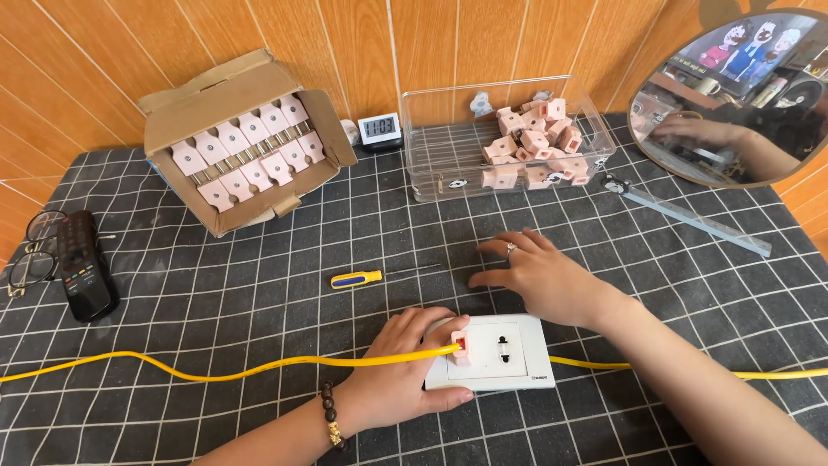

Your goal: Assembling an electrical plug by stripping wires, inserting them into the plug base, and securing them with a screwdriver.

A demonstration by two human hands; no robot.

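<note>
left hand (405, 367): curled around the near-left edge of the white socket plate (504, 354), thumb along its front edge, fingers wrapped over the left end; clamped on the plate.
right hand (539, 276): flat on the cloth just behind the plate, fingers spread wide, palm down; holding nothing, ring on one finger.
socket plate: lying face up on the checked cloth (259, 293), near the front middle of the table.
pink plug (462, 345): seated at the plate's left side, right at the left fingertips.
yellow cable (216, 369): running from the left edge across the left hand to the pink plug; more yellow cable coming out to the right behind the plate.
screwdriver (356, 278): yellow and blue handle, lying on the cloth behind the left hand, apart from both hands.
clear box (448, 147): at the back, holding loose pink plugs.
cardboard box (241, 129): back left, rows of pink plugs inside.
</note>
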